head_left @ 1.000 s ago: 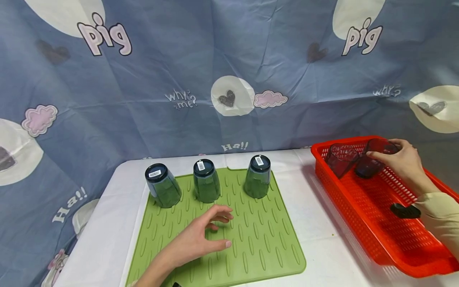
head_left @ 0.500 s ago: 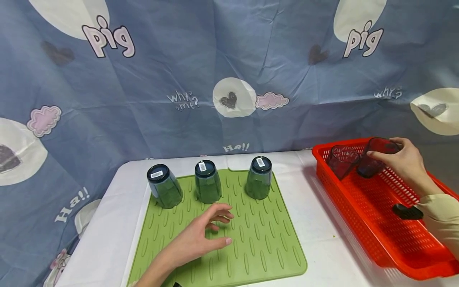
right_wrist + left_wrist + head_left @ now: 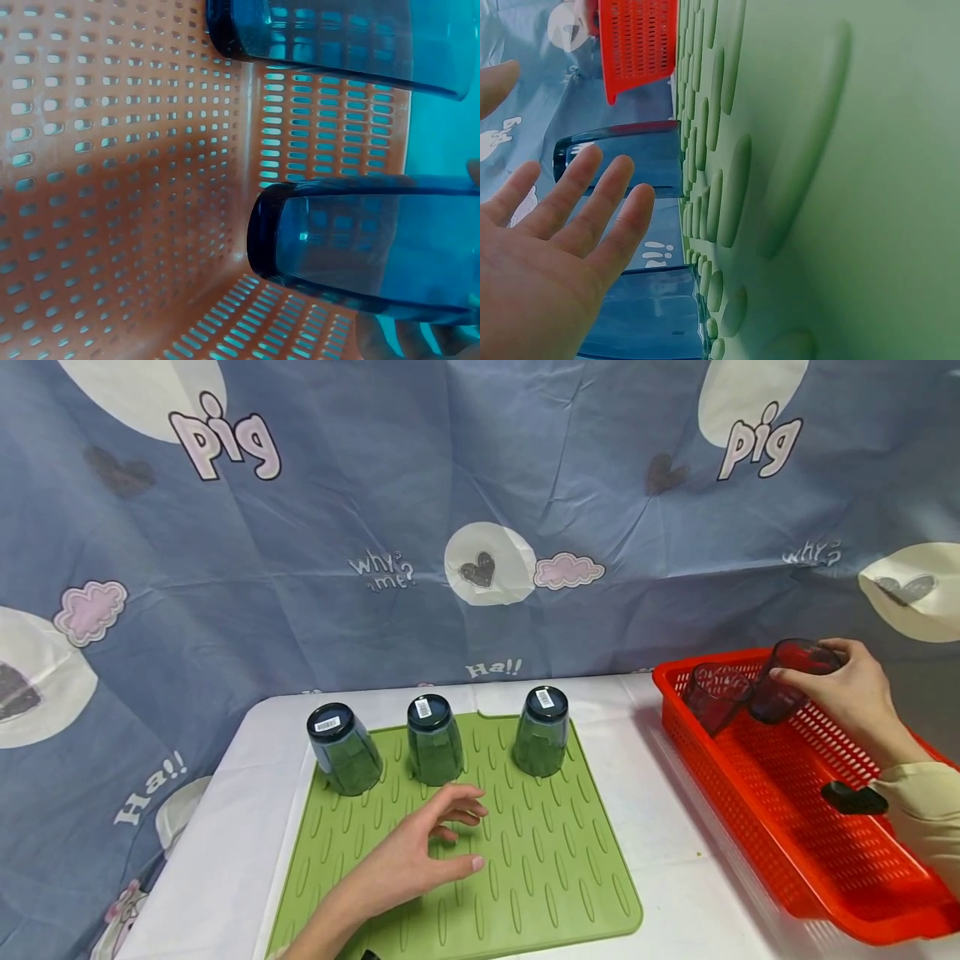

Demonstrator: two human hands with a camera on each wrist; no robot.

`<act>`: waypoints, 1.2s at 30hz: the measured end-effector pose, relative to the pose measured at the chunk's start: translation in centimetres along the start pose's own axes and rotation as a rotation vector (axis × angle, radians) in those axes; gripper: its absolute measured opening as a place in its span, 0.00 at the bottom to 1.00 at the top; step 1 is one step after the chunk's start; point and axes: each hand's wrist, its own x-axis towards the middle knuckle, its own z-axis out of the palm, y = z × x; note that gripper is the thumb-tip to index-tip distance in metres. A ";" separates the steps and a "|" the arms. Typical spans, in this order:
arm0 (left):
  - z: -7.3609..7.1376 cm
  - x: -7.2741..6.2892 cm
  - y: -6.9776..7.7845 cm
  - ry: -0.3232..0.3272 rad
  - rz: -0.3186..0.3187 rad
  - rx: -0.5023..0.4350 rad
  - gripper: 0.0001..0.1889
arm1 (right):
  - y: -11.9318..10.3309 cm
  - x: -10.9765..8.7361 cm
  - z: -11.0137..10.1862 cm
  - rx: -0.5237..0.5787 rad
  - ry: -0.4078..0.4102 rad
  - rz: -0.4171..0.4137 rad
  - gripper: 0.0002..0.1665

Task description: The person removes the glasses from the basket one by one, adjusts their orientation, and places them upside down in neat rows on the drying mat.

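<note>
My right hand [image 3: 855, 693] grips a dark blue drinking glass [image 3: 787, 685] near its rim, mouth up, at the back of the red plastic basket [image 3: 750, 827]. In the right wrist view the base of that glass [image 3: 360, 247] hangs over the basket floor. A second glass [image 3: 717, 696] leans in the basket's back left corner. Over the green drying mat [image 3: 555, 877] my left hand [image 3: 420, 852] hovers with fingers spread and nothing in it. Three upside-down glasses stand on the mat's far side: a left one [image 3: 345, 750], a middle one [image 3: 434, 740] and a right one [image 3: 541, 732].
A white cloth [image 3: 652, 868] covers the table between mat and basket. Behind the table hangs a blue printed curtain [image 3: 480, 485]. The basket's side wall [image 3: 720, 785] rises between the held glass and the mat.
My right hand has raised the gripped glass slightly, so its base sits higher in the basket. The left hand and the glasses on the mat have stayed put.
</note>
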 end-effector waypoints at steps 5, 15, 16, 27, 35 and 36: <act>0.0 0.0 0.0 -0.004 -0.004 -0.006 0.32 | -0.3 -0.1 -0.4 0.002 0.001 0.017 0.56; -0.1 0.1 0.0 -0.008 -0.010 -0.009 0.32 | -0.8 -0.3 -0.7 -0.016 0.052 0.031 0.58; -0.1 0.1 0.0 -0.007 -0.009 -0.007 0.32 | -0.8 -0.4 -0.8 -0.016 0.056 0.029 0.58; -0.1 0.1 0.0 0.018 0.006 0.018 0.33 | -1.6 -0.7 -1.2 -0.001 0.074 0.039 0.58; 0.1 0.1 0.0 0.008 0.007 0.004 0.32 | -1.8 -0.7 -1.6 -0.025 0.078 0.050 0.58; 0.1 0.1 -0.1 0.008 0.008 0.004 0.32 | -1.9 -0.6 -1.6 -0.031 0.077 0.050 0.58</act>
